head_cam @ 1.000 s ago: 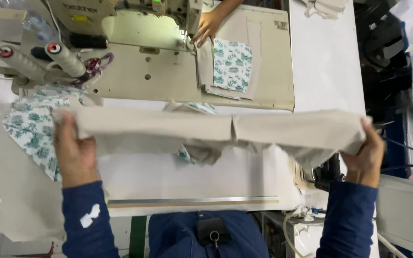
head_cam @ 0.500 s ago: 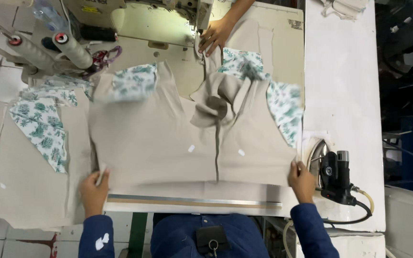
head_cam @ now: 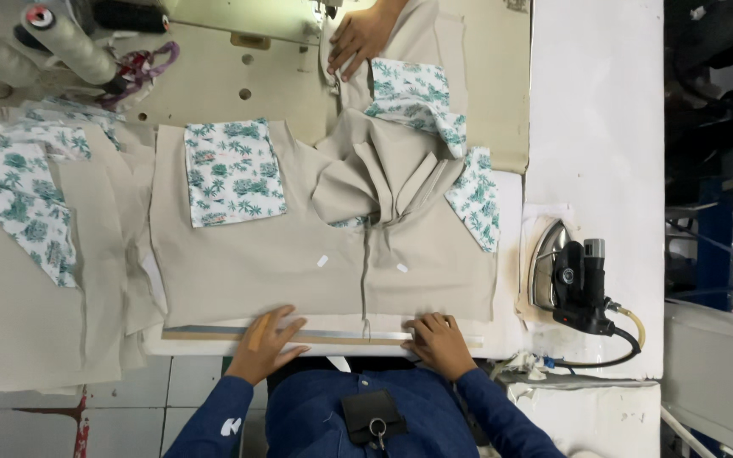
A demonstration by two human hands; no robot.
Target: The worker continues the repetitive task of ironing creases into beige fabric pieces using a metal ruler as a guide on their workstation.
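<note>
Beige shirt (head_cam: 299,263) – flat on board | left hand (head_cam: 266,343) – open, palm on hem | right hand (head_cam: 439,339) – open, pressing hem | advice: smooth hem outward evenly, keep placket straight.

A garment sewing workshop: an industrial sewing machine (head_cam: 214,51) with thread cones (head_cam: 65,38) stands at the far side of the worktop (head_cam: 595,127), cut beige and leaf-print fabric pieces (head_cam: 19,195) lie stacked beside a half-made shirt (head_cam: 324,246), and a steam iron (head_cam: 566,271) rests nearby.
</note>
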